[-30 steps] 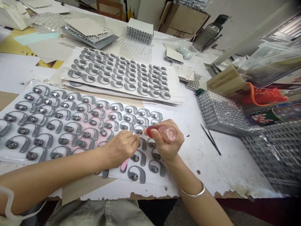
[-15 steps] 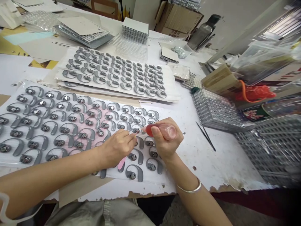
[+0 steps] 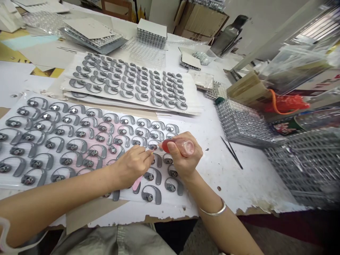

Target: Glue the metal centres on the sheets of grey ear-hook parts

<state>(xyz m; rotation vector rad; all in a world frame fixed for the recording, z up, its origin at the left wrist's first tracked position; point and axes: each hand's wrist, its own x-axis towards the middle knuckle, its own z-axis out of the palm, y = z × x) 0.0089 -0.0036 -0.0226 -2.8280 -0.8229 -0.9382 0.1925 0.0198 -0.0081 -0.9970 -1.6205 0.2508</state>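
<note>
Over a white tray sheet (image 3: 7, 185) lie rows of grey ear-hook pieces, each with a round metallic centre. My left hand (image 3: 131, 166) pinches a thin pale stick (image 3: 150, 153), its tip right by a grey ear-hook piece (image 3: 153, 145). Under that hand a pink strip (image 3: 137, 183) shows, and I cannot tell whether it is held. My right hand (image 3: 183, 152) grips a translucent squeeze bulb (image 3: 184, 147) with a red tip (image 3: 165, 145). That tip is just beside the same piece, and I cannot tell whether they touch.
Behind lies a stack of sheets with more ear-hooks (image 3: 127, 85). To the right are black tweezers (image 3: 231, 153) and stacked clear blister trays (image 3: 241, 124), (image 3: 302, 166). The white table's front edge (image 3: 170, 215) is torn. Cardboard, paper and plastic bags crowd the far side.
The whole scene has shifted slightly left and up in view as my head moves. Both hands stay over the same ear-hook piece, still holding the stick and the bulb.
</note>
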